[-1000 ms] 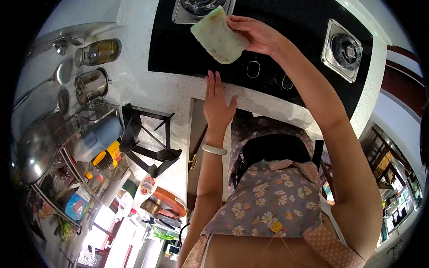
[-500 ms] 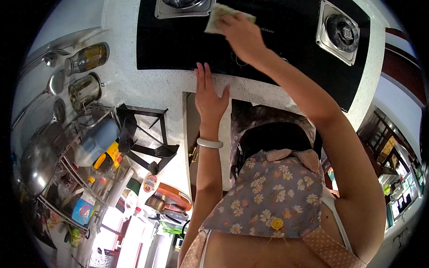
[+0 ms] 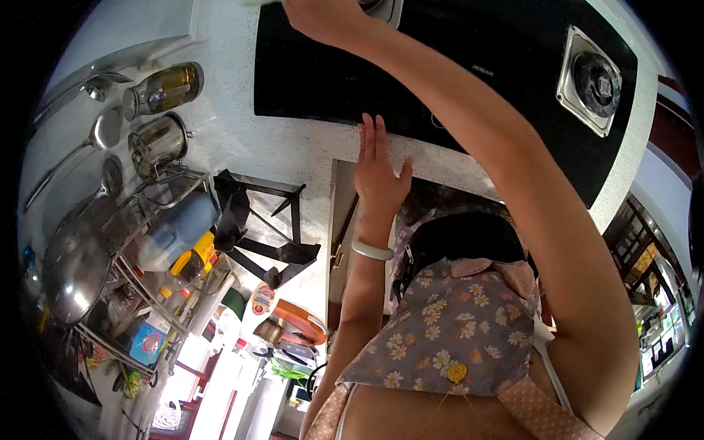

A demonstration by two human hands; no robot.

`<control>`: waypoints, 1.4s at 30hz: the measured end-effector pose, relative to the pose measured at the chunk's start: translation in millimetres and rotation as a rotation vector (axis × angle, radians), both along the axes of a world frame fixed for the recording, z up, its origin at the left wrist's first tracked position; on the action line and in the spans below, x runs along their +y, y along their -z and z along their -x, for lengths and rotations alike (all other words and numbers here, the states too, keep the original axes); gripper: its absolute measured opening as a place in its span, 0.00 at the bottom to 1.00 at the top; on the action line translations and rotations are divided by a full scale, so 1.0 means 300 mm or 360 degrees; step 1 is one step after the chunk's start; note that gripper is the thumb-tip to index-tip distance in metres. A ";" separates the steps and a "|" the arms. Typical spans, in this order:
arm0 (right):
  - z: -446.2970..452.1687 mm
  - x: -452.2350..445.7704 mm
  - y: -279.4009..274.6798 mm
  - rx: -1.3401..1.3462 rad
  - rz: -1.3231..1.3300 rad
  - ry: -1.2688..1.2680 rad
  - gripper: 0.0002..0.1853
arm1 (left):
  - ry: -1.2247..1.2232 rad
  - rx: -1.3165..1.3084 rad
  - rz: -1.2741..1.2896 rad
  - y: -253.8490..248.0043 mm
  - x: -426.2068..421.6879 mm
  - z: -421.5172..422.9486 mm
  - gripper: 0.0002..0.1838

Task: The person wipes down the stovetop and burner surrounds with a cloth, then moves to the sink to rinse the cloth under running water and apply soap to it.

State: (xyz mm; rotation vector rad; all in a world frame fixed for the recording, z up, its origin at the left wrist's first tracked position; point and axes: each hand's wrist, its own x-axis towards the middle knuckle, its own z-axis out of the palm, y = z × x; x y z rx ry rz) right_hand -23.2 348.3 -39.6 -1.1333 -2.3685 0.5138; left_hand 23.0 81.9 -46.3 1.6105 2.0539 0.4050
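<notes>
A black glass gas hob [image 3: 469, 110] is set into the pale speckled counter [image 3: 279, 139]. My right hand [image 3: 326, 16] is at the top edge of the view, over the hob's far left part, with its fingertips cut off. Just a sliver of the pale cleaning cloth [image 3: 258, 2] shows beside it, and the hand presses on that cloth. My left hand [image 3: 378, 165] rests at the counter's front edge, fingers stretched out and holding nothing. Its fingertips reach the hob's near edge. A white bangle [image 3: 372, 251] circles the left wrist.
On the right of the hob sits a burner [image 3: 595, 83]; another burner [image 3: 385, 9] is partly behind my right arm. A black pot stand [image 3: 275, 227] lies on the counter at left, near a wire rack [image 3: 136, 275] with bottles. A glass jar [image 3: 165, 88] and ladles are beyond.
My right hand has moved left and away across the hob with the cloth, now mostly out of view. The view has shifted, while my left hand stays at the counter edge.
</notes>
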 end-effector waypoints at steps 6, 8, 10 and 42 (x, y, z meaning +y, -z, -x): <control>0.134 -0.098 0.072 -0.0664 -0.0180 -0.0027 0.10 | 0.0030 -0.0010 0.0053 -0.004 0.003 0.016 0.50; 0.153 -0.101 0.086 -0.0412 -0.0124 0.0130 0.13 | -0.0002 -0.0071 0.0109 -0.013 0.010 0.013 0.50; 0.167 -0.115 0.141 -0.0031 -0.0277 0.0385 0.14 | 0.0010 -0.0059 0.0095 -0.008 0.001 0.013 0.50; -0.617 -0.198 0.043 0.0115 0.0339 0.0165 0.17 | -0.0491 0.0317 -0.1070 -0.067 0.458 0.541 0.09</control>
